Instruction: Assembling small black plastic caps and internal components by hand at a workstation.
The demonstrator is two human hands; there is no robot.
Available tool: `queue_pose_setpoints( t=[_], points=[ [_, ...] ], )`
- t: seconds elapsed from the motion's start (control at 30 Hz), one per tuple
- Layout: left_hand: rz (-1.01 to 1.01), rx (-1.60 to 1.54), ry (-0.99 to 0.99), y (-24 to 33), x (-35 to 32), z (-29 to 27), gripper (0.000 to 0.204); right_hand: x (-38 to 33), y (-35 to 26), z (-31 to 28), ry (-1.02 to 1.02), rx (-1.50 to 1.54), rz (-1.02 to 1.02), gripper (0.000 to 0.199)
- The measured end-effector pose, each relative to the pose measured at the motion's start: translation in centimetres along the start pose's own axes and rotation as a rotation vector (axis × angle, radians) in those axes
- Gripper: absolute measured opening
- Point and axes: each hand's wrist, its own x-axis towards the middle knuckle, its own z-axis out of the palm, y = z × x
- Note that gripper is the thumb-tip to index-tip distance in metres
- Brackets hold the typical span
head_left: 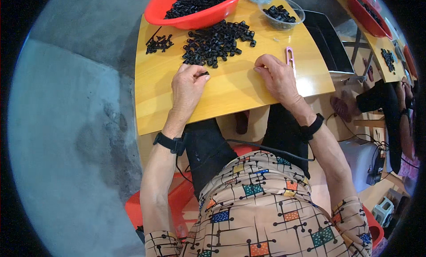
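My left hand (188, 87) pinches a small black plastic part (204, 73) between thumb and forefinger, just above the yellow table (235, 90). Beyond it lies a loose pile of short black cylindrical parts (215, 43). My right hand (280, 79) is closed in a pinch to the right of that pile; whatever its fingertips hold, if anything, is hidden. Beside its knuckles lies a slim pink tool (290, 57) with a slot in it, partly covered by the hand. A smaller heap of thin black pieces (159, 43) sits at the far left.
A red basin (195, 20) full of black parts stands at the table's far edge. Right of it is a clear plastic bowl (284, 24) holding more parts. A dark open drawer (326, 41) adjoins the table's right side. Another person (386, 101) sits at a second table (381, 48).
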Motion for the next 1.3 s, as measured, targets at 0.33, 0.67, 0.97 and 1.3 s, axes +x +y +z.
queue_pose_setpoints(
  t=[0.33,0.67,0.97,1.3],
  points=[
    [-0.166,-0.549,0.013,3.3,-4.8,0.0,0.016,-1.7,-2.1,-0.5,-0.109,0.535,0.311,0.009],
    [-0.211,-0.732,-0.11,6.3,-8.4,-0.8,0.021,-3.2,-7.9,-1.3,-0.251,0.99,0.468,0.011],
    [-0.161,-0.627,-0.113,6.4,-10.0,-1.0,0.02,-4.1,-8.6,-1.2,-0.331,0.957,0.52,0.012],
    [-0.28,-0.728,-0.136,6.5,-10.9,-0.4,0.018,-4.4,-8.1,-0.3,-0.451,0.907,0.513,0.012]
  ],
)
